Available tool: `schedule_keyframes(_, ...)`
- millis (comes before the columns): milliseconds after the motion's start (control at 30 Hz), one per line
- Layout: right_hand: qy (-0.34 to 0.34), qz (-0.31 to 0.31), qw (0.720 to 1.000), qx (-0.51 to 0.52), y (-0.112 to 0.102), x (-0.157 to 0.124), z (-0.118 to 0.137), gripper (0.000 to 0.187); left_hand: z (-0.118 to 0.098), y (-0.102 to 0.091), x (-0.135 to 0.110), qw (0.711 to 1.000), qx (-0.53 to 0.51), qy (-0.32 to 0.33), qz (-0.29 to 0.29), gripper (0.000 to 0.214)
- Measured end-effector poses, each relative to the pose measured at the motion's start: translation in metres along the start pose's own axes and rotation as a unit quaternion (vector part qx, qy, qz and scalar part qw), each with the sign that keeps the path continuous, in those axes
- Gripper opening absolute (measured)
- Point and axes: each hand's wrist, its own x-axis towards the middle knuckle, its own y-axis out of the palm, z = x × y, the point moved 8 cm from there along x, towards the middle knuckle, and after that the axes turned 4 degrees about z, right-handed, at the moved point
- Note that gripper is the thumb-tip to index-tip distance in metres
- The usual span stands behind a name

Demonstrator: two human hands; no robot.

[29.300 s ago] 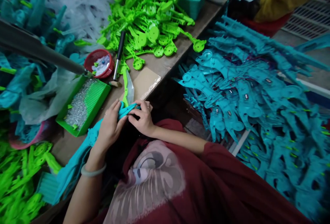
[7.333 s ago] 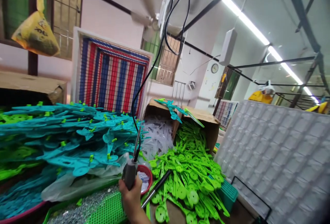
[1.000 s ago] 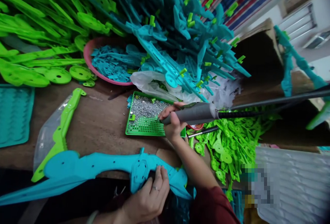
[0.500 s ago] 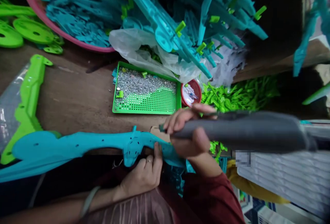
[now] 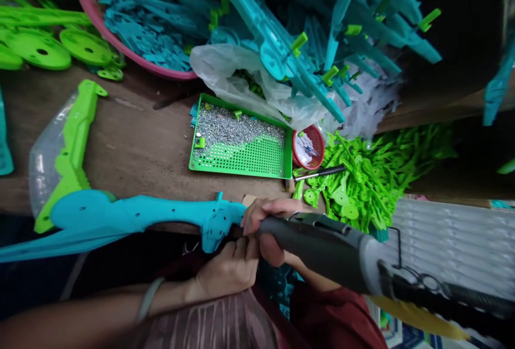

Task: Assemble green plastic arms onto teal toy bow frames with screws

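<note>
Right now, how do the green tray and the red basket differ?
The green tray is rectangular, while the red basket is round. The tray is larger than the basket. The tray holds mostly small silvery pieces; the basket holds mostly white pieces. Both are open-topped and perforated.

Grey tool: you can't see the working tip, it's behind your right hand; black tail runs off the right edge.
Blue part: right end hidden by your hands, pointed left end cut off by the left edge.
Your left hand: ends of the fingers hidden, grip unclear.
Green tray: metal bits too small to tell apart.
Red basket: contents too small to identify.
Pink basin: cropped at top.
</note>
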Motion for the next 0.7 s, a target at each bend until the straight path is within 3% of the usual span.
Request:
schedule_keyframes(100,-0.090,0.026,0.995,0.015,0.005,-0.002,0.010,0.020,-0.002,0.003,-0.002,1.000,-0.001,0.007,0.008,0.020)
schedule_keyframes(233,-0.098,0.106,0.987,0.071,0.008,0.021,0.013,0.026,-0.002,0.005,-0.002,0.999,0.027,0.012,0.016,0.024)
schedule_keyframes(300,-0.090,0.064,0.991,0.080,-0.001,0.047,0.008,0.031,0.000,0.004,0.000,0.998,0.061,0.016,0.021,0.030)
schedule_keyframes(367,-0.114,-0.022,0.989,0.088,-0.012,0.075,-0.002,0.031,0.001,0.004,0.001,0.996,0.087,0.026,0.025,0.033)
schedule_keyframes(467,-0.125,-0.077,0.985,0.093,-0.009,0.103,-0.029,0.029,0.004,0.003,0.002,0.996,0.088,0.023,0.014,0.033)
schedule_keyframes(567,-0.117,-0.092,0.986,0.074,-0.003,0.110,-0.049,0.032,0.007,0.001,0.003,0.997,0.075,0.019,-0.002,0.033)
schedule_keyframes(700,-0.101,-0.098,0.988,0.058,-0.005,0.106,-0.054,0.032,0.009,0.002,0.005,0.998,0.058,0.021,-0.001,0.032)
